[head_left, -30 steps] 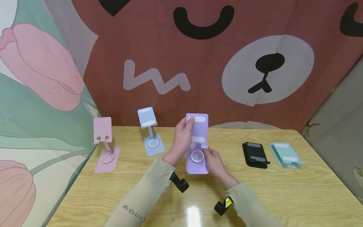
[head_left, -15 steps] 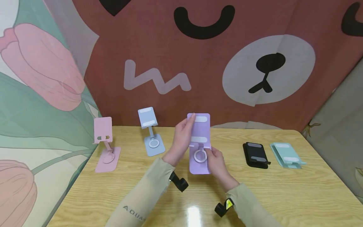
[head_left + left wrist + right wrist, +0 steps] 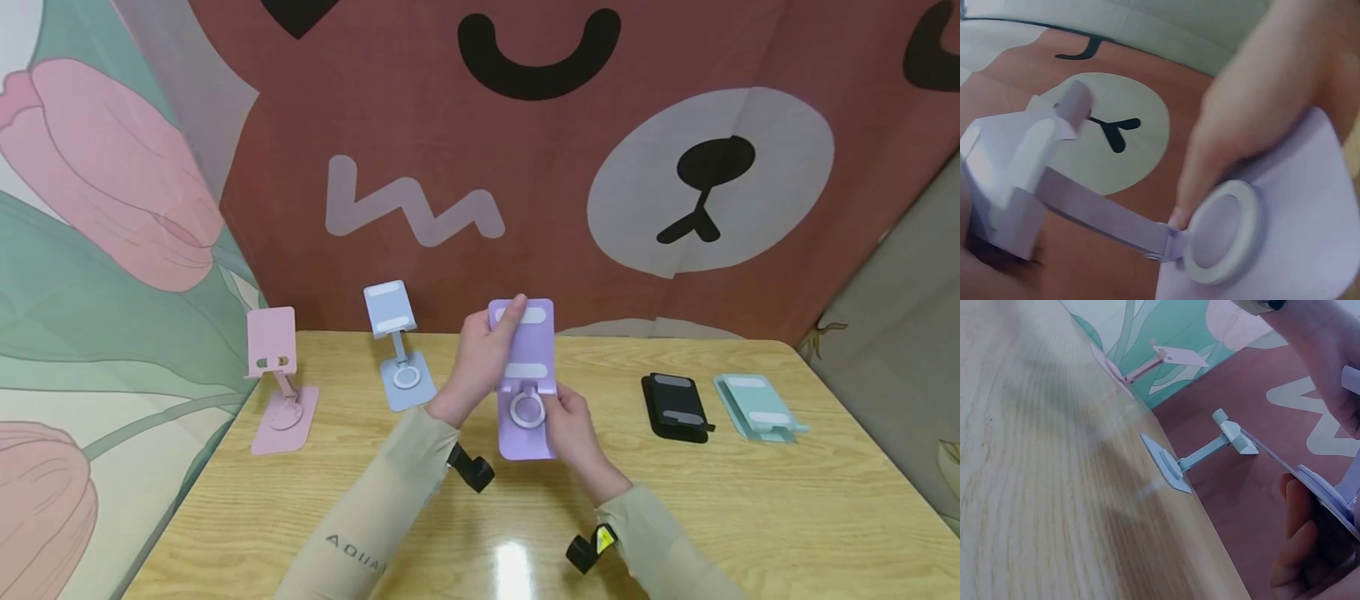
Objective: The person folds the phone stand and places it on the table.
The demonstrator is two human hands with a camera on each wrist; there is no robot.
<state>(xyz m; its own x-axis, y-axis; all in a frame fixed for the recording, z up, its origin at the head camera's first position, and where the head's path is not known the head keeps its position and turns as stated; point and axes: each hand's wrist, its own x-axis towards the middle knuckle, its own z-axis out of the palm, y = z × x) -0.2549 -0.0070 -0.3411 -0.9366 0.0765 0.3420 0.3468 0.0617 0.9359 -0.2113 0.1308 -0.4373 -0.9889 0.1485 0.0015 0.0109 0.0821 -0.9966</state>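
Both hands hold a purple folding phone stand above the middle of the table. My left hand grips its upper plate by the left edge, thumb laid over the top white pad. The right hand pinches the base plate at its right edge, thumb near the white ring. In the left wrist view the stand's arm is unfolded between the plate and the base. Curled fingers of the right hand show under the base in the right wrist view.
A pink phone stand and a light blue one stand unfolded at the left. Folded black and mint green stands lie at the right on the wooden table. A printed cloth hangs behind the table.
The left hand, with its thumb, has shifted slightly to the right and up across the upper plate. The stand shifted a little right, and its upper plate then back left; both hands keep their hold.
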